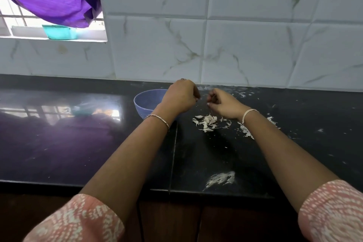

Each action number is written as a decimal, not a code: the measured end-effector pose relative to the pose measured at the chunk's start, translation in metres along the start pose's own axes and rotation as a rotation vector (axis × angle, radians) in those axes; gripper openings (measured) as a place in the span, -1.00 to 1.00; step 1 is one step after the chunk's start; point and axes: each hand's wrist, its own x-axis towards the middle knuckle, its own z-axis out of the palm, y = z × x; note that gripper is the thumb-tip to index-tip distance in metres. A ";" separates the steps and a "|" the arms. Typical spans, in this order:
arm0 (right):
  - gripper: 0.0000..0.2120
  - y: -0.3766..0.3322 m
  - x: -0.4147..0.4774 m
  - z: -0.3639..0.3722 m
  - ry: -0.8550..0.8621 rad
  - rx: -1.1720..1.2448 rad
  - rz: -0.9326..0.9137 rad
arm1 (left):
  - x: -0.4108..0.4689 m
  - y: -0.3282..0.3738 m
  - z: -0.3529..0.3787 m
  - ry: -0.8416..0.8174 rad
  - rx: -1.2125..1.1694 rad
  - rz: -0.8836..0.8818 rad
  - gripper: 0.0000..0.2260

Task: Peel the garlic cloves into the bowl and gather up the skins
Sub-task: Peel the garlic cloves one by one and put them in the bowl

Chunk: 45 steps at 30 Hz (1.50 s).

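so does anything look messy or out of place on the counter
Yes. Garlic skins lie scattered right of the clove pile, flecks reach the wall, and a white powdery smear sits near the front edge. The bowl stands upright.

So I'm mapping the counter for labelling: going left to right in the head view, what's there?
Blue bowl → left hand → right hand → loose garlic skins at the right wrist.
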 end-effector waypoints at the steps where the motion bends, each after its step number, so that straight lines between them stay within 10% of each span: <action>1: -0.87 -0.001 -0.004 -0.004 -0.017 0.119 0.033 | 0.000 0.004 0.002 -0.004 0.004 0.002 -0.86; 10: -0.88 0.009 -0.044 -0.025 -0.054 0.896 0.175 | -0.003 0.030 0.030 -0.042 -0.168 0.066 -0.85; 16: -0.83 0.030 -0.057 -0.025 -0.049 0.947 0.208 | -0.005 0.035 0.053 -0.085 -0.321 0.054 -0.78; 37: -0.87 0.000 -0.065 -0.025 -0.116 -0.570 -0.130 | 0.001 0.020 0.087 0.109 -0.481 -0.101 -0.68; 45: -0.86 0.005 -0.062 -0.035 -0.004 -0.485 -0.138 | 0.002 0.021 0.084 0.141 -0.479 -0.124 -0.72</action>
